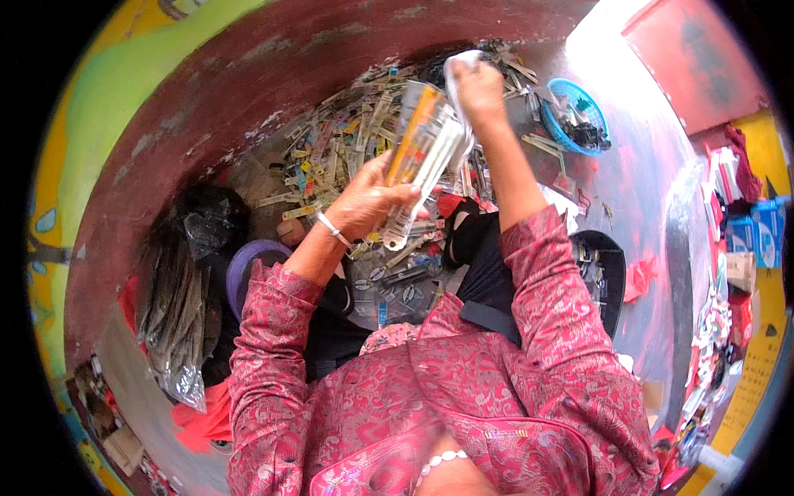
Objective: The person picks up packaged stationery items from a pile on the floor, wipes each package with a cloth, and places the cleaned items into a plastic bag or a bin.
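My left hand is closed around the lower part of several long flat plastic packs, clear and white with an orange-yellow strip. They are held tilted in front of me, the upper end leaning to the right. At that upper end, my right hand grips a crumpled white piece, cloth or thin plastic. It runs down along the packs' right edge, and motion blurs it. Beneath both hands spreads a pile of similar narrow packs and scraps, reaching from the wall to my feet.
A blue basket with dark and clear bits stands at the right. Nearer, beside my right leg, is a dark tub with small packs. A purple rim and black plastic bag lie left. A reddish wall curves behind the pile.
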Demonstrator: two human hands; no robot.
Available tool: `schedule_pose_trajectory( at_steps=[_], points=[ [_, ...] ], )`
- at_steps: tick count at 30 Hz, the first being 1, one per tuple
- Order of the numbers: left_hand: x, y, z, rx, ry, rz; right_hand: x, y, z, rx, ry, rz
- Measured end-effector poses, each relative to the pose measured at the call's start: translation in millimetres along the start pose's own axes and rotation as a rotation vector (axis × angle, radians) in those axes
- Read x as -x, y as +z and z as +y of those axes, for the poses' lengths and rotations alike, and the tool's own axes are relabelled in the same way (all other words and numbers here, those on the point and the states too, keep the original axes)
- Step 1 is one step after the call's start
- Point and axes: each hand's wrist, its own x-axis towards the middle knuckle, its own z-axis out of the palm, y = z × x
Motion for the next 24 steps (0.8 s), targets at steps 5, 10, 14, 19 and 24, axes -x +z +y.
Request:
schedule_pose_trajectory(
  at_steps=[5,10,14,19,24],
  points=[
    [0.0,-16.7,9.6,0.124,-0.065,0.059,-8.2,-24.3,-1.5,-0.71,0.161,0.275],
    [-4.2,-9.3,1.3,0.049,-0.015,0.12,70.8,19.2,-34.3,0.027,-0.782,-0.197],
    [1.9,-16.3,5.8,-0.037,-0.044,0.068,67.0,29.2,-43.9,0.233,-0.737,-0.091],
    [3.0,-5.4,9.6,0.001,-0.047,0.05,-9.7,-4.7,11.9,-0.051,0.069,0.168],
    [-1.2,-21.1,18.7,0.056,0.014,0.19,11.8,-24.4,1.0,-0.564,0.47,0.063]
  ],
)
